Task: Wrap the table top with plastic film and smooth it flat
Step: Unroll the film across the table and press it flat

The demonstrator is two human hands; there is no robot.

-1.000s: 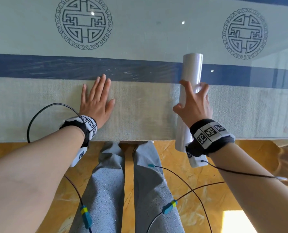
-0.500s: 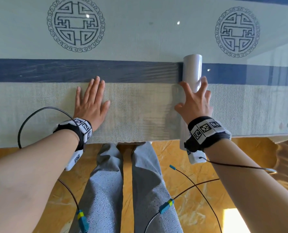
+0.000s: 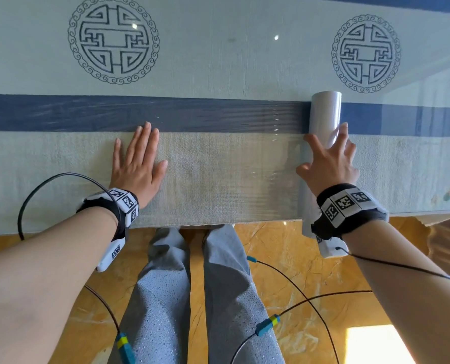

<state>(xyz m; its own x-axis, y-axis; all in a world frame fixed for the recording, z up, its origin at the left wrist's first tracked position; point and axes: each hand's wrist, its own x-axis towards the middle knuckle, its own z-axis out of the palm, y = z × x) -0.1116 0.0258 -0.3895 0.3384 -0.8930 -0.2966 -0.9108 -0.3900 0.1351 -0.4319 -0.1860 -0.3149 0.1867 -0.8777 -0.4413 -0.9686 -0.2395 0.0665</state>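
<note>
Film [image 3: 231,174] lies stretched along the near edge of the bench [image 3: 218,61], ending at the roll [image 3: 325,111], which lies crosswise with its near end overhanging. Left hand [image 3: 137,166]: grip spread flat, palm pressing the film down. Right hand [image 3: 329,164]: grip splayed over the roll, palm on top, not clenched. Step looks like unrolling rightward. To do it well: anchor left firmly, push the roll square to the edge under even tension, then sweep out the streaks near the roll.
</note>
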